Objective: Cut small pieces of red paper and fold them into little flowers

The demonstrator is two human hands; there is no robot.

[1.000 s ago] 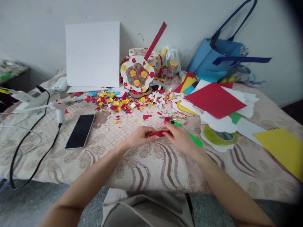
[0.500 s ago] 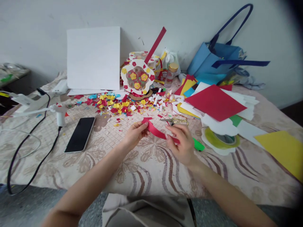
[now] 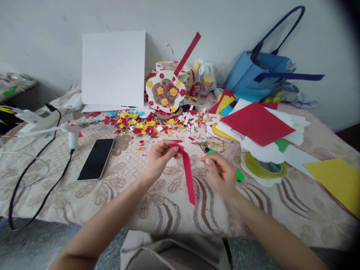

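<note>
My left hand (image 3: 160, 157) pinches the top end of a red paper strip (image 3: 188, 174), which hangs down loose toward me over the patterned cloth. My right hand (image 3: 221, 172) is just right of the strip, fingers curled and a little apart, with nothing between them. Behind my right hand lie gold-handled scissors (image 3: 211, 144) and a green-handled tool (image 3: 238, 174), partly hidden by the hand. Farther back stands a white flower-shaped paper craft (image 3: 165, 92) with red and yellow flowers on it.
Paper scraps (image 3: 140, 123) litter the cloth beyond my hands. A black phone (image 3: 96, 159), a white glue gun (image 3: 72, 135) and a black cable (image 3: 33, 187) lie left. Coloured sheets (image 3: 257, 123), a tape roll (image 3: 266, 167) and a blue bag (image 3: 255, 71) sit right. A white board (image 3: 114, 69) leans on the wall.
The folded red strip was drawn out between both hands. My right hand has since let go, and the strip now hangs from my left hand alone.
</note>
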